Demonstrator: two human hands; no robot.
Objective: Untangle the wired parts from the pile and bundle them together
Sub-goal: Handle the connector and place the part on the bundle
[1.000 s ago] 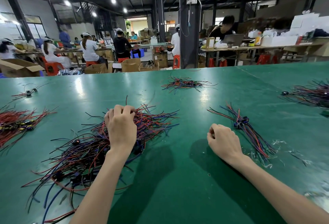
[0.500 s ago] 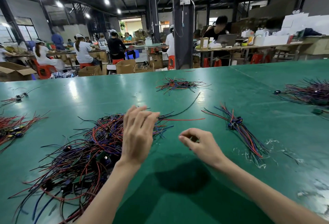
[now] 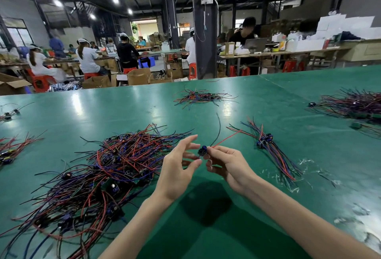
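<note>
Over the bench [image 3: 206, 227], the right grip [image 3: 228, 166] pinches one wired part [image 3: 202, 150] by its blue body, with the red and black leads running up and away. The left grip [image 3: 177, 168] is released, fingers spread just beside the part; whether a fingertip touches it I cannot tell. It would be best to hold the body firm and draw those free fingers along the leads to straighten them. The pile [image 3: 115, 166] lies to the left. The part should then go on the sorted bundle [image 3: 268, 145] farther right, leads parallel and bodies aligned.
</note>
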